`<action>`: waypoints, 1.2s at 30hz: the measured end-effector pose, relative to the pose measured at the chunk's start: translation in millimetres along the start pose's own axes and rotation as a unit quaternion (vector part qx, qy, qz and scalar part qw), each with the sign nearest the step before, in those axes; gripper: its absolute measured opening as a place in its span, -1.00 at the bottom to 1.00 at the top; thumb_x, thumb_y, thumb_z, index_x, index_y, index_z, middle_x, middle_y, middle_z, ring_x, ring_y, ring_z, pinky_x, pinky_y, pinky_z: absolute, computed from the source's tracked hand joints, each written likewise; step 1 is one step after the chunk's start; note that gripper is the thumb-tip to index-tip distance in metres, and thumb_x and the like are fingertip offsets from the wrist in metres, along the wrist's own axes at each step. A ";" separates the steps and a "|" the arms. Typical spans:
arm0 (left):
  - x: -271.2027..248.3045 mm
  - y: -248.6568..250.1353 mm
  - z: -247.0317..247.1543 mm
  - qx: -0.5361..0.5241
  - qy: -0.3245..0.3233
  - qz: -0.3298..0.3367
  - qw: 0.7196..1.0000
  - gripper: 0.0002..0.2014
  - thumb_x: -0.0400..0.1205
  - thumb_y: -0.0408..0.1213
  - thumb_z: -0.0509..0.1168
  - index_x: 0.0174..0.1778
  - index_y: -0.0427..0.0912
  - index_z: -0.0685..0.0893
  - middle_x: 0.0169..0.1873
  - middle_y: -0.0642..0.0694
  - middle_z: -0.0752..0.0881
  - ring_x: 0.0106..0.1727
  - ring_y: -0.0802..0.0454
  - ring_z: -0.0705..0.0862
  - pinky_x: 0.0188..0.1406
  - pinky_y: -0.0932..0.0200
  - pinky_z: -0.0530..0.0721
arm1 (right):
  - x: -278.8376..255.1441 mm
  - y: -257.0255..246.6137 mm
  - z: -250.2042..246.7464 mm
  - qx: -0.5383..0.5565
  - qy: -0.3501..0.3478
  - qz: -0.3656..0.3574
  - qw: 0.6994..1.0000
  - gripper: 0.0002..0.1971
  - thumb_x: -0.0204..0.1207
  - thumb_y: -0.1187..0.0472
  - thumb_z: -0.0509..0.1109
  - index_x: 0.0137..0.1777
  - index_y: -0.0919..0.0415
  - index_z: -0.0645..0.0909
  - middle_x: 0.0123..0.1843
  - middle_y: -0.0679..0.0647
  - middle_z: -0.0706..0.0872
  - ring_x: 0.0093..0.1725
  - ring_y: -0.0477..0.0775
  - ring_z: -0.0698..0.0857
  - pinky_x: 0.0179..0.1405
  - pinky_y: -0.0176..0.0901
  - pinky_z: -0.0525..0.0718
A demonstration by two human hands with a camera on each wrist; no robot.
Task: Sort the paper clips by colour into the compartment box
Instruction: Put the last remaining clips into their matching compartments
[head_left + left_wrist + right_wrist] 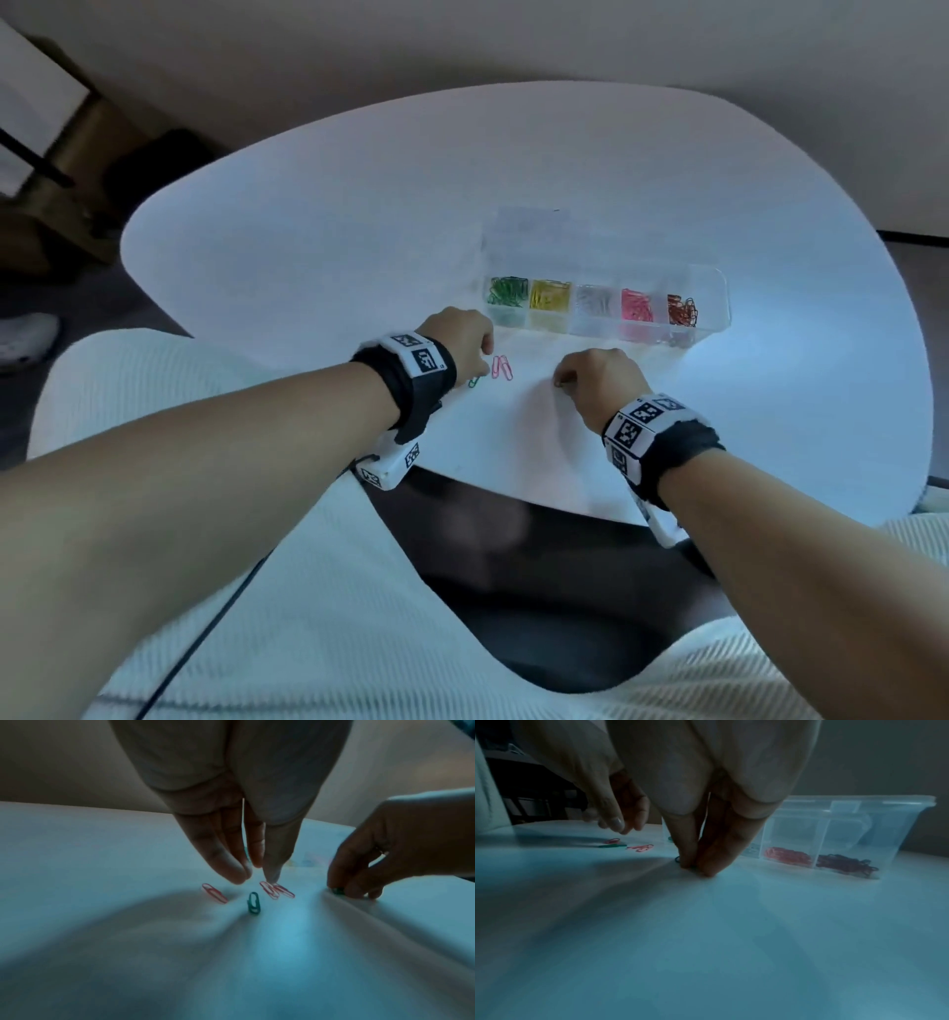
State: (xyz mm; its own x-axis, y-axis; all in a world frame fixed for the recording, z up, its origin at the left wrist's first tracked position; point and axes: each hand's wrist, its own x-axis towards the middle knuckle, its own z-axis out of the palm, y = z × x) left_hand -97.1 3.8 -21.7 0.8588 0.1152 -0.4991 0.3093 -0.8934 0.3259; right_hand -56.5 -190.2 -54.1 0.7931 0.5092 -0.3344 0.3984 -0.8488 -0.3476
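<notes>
A clear compartment box [716, 288] holds green, yellow, white, pink and red paper clips in separate cells. Loose on the white table lie two touching pink clips [276, 891], a single pink clip [214, 893] and a green clip [254, 902]. My left hand [257, 878] points straight down over them, and one fingertip [272, 876] touches the pink pair. It holds nothing. To the right, my right hand [695, 870] pinches a dark green clip [677, 859] against the table, just in front of the box [898, 833].
The box's open lid [524, 231] lies behind its left end. The round table's near edge [513, 493] lies just behind my wrists. My lap is below it. A dark chair and floor lie at the far left.
</notes>
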 end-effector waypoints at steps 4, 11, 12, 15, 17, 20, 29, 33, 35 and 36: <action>3.6 4.3 12.0 0.019 -0.001 0.023 1.000 -0.77 0.56 -0.26 0.39 0.12 -0.10 0.65 0.07 -0.09 0.72 0.09 -0.09 0.67 0.01 0.12 0.60 | -1.0 5.1 2.0 0.104 0.012 0.096 0.990 -0.85 0.50 0.30 0.44 0.02 0.11 0.72 -0.04 0.08 0.80 -0.06 0.11 0.73 -0.01 -0.11 0.72; 2.5 0.5 11.0 0.028 -0.008 0.009 1.000 -0.76 0.55 -0.29 0.37 0.14 -0.13 0.68 0.11 -0.12 0.72 0.10 -0.12 0.68 0.01 0.13 0.62 | -13.9 11.6 5.9 0.190 0.024 0.123 0.974 -0.86 0.51 0.35 0.41 -0.01 0.15 0.75 -0.03 0.12 0.79 -0.06 0.09 0.71 -0.04 -0.21 0.64; 1.9 0.6 12.0 0.035 -0.012 0.010 0.999 -0.77 0.55 -0.33 0.35 0.13 -0.13 0.69 0.12 -0.12 0.72 0.10 -0.12 0.69 -0.02 0.15 0.60 | -15.6 10.8 6.3 0.182 0.020 0.116 0.976 -0.81 0.55 0.37 0.33 0.01 0.16 0.75 -0.01 0.13 0.78 -0.04 0.12 0.71 -0.06 -0.20 0.63; 0.8 4.2 16.6 0.043 -0.020 0.015 0.999 -0.78 0.57 -0.39 0.28 0.09 -0.14 0.71 0.11 -0.13 0.73 0.08 -0.14 0.69 -0.07 0.16 0.58 | -18.5 11.3 3.6 0.169 0.000 0.104 0.980 -0.71 0.61 0.37 0.21 0.08 0.16 0.76 0.08 0.11 0.75 0.01 0.09 0.67 -0.08 -0.27 0.51; 0.1 8.5 19.2 0.059 -0.031 0.022 0.998 -0.78 0.56 -0.40 0.28 0.09 -0.16 0.70 0.09 -0.14 0.73 0.07 -0.15 0.69 -0.06 0.14 0.60 | -19.2 11.9 -1.2 0.173 -0.003 0.101 0.980 -0.72 0.61 0.36 0.21 0.06 0.12 0.75 0.07 0.08 0.75 -0.01 0.04 0.65 -0.07 -0.29 0.49; -0.4 10.8 23.6 0.076 -0.048 0.023 0.996 -0.80 0.52 -0.38 0.32 0.05 -0.17 0.69 0.07 -0.15 0.73 0.05 -0.16 0.70 -0.02 0.10 0.66 | -16.1 1.5 -16.6 0.183 0.044 0.065 0.980 -0.79 0.58 0.30 0.28 0.01 0.08 0.74 -0.08 -0.01 0.73 -0.06 0.00 0.68 -0.10 -0.30 0.51; -4.0 10.6 -24.0 -0.116 0.115 0.009 0.987 -0.85 0.47 -0.29 0.40 -0.08 -0.05 0.79 -0.08 -0.02 0.78 -0.02 -0.01 0.72 0.05 0.17 0.69 | 41.0 -62.0 -56.4 0.184 0.189 -0.041 0.964 -0.89 0.54 0.21 0.36 0.03 0.06 0.65 -0.12 -0.09 0.73 -0.17 -0.04 0.65 -0.16 -0.20 0.62; 7.5 12.7 -51.0 -0.234 0.209 0.007 0.949 -0.90 0.46 -0.34 0.41 -0.20 -0.06 0.79 -0.25 0.06 0.77 -0.13 0.09 0.74 0.01 0.24 0.70 | 55.0 -60.9 -47.0 0.069 0.135 0.012 0.988 -0.76 0.60 0.08 0.34 0.23 0.02 0.66 0.13 0.11 0.74 0.18 0.18 0.61 0.08 0.01 0.60; 17.1 16.1 -58.3 -0.272 0.229 0.004 0.935 -0.90 0.47 -0.35 0.42 -0.20 -0.06 0.79 -0.28 0.07 0.76 -0.15 0.11 0.74 -0.03 0.29 0.69 | 48.1 -56.1 -40.3 0.067 0.178 -0.002 0.982 -0.78 0.62 0.11 0.29 0.19 0.08 0.66 0.12 0.08 0.75 0.20 0.18 0.57 0.10 0.06 0.58; 22.5 17.8 -60.1 -0.282 0.231 0.006 0.931 -0.91 0.48 -0.36 0.43 -0.20 -0.07 0.79 -0.27 0.06 0.77 -0.15 0.11 0.74 -0.03 0.30 0.68 | 41.8 -53.5 -37.4 0.079 0.206 -0.015 0.975 -0.81 0.61 0.14 0.27 0.12 0.11 0.67 0.06 0.06 0.75 0.14 0.17 0.59 0.07 0.05 0.58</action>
State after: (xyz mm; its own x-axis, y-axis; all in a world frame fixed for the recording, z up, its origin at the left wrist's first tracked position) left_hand -47.7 16.6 21.1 0.9072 0.3978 -0.1366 0.3523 -0.5412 0.7636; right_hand -27.4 -128.8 -16.6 0.9133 0.4046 0.0474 0.3736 -0.7854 -0.4936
